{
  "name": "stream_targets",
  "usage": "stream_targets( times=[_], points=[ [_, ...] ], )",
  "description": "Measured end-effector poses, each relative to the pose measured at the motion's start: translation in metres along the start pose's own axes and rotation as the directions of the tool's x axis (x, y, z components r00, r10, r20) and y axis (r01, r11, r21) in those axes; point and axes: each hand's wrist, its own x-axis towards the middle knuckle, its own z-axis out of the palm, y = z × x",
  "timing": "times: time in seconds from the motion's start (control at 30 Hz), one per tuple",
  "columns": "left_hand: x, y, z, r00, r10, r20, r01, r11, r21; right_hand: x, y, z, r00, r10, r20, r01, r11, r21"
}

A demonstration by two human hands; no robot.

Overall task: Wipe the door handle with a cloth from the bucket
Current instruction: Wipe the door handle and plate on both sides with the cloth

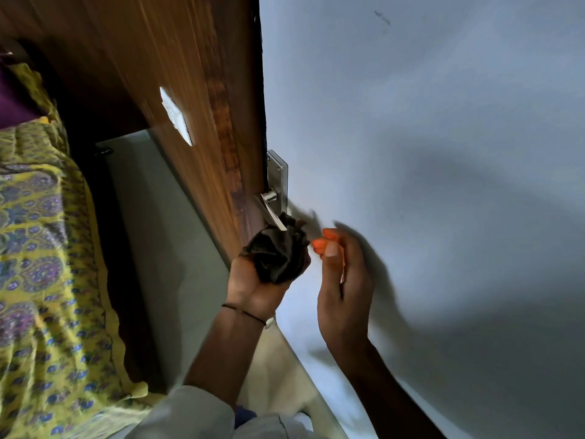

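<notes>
Dark cloth (278, 253) bunched in left hand (253, 280), touching door handle (273, 213) tip; right hand (343, 286) loose, empty.

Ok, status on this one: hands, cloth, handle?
Left hand gripping dark cloth, pressed to tip of door handle. Right hand free, beside cloth, holding nothing. Nothing blocking.

Lever tip of door handle (271, 213) buried in dark cloth (278, 253). Left hand (253, 280) fingers hidden behind cloth. Right hand (343, 289) motion-blurred. Bedspread (41, 248) cut by left edge.
</notes>
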Motion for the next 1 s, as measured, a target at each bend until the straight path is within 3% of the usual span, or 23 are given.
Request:
stream_targets(
  times=[0.23,0.43,0.6,0.7,0.77,0.83,0.87,0.93,0.97,1.0],
  points=[
    [0.008,0.002,0.018,0.985,-0.136,-0.104,0.122,0.984,-0.131,-0.001,0.003,-0.006,0.999,0.016,0.051,-0.018,0.999,0.033],
    [0.004,0.023,0.023,0.945,-0.256,-0.203,0.251,0.967,-0.052,0.000,0.001,-0.005,0.999,0.000,0.049,0.000,1.000,0.010],
    [0.018,0.025,0.037,0.946,-0.124,-0.301,0.168,0.978,0.125,0.003,-0.001,-0.010,0.996,0.010,0.094,-0.005,0.998,-0.059],
    [0.030,0.045,0.035,0.930,0.215,-0.298,-0.145,0.959,0.242,0.003,-0.002,-0.010,0.990,0.041,0.136,-0.029,0.996,-0.086],
    [0.027,0.065,0.038,0.823,0.498,-0.274,-0.409,0.853,0.323,0.004,-0.003,-0.008,0.987,0.048,0.153,-0.035,0.995,-0.089],
    [0.009,0.076,0.045,0.731,0.678,-0.076,-0.579,0.674,0.459,0.007,-0.002,0.000,0.985,0.065,0.158,-0.053,0.995,-0.084],
    [0.002,0.075,0.050,0.684,0.728,0.046,-0.611,0.537,0.581,0.009,-0.001,0.006,0.984,0.082,0.160,-0.069,0.994,-0.085],
    [-0.001,0.068,0.043,0.629,0.746,0.218,-0.489,0.162,0.857,0.013,-0.001,0.020,0.982,0.107,0.156,-0.089,0.989,-0.115],
    [0.001,0.064,0.035,0.637,0.732,0.240,-0.384,0.031,0.923,0.013,-0.001,0.028,0.982,0.103,0.158,-0.081,0.986,-0.143],
    [0.004,0.059,0.026,0.662,0.710,0.240,-0.311,-0.032,0.950,0.013,-0.002,0.035,0.983,0.088,0.162,-0.058,0.982,-0.180]
  ],
)
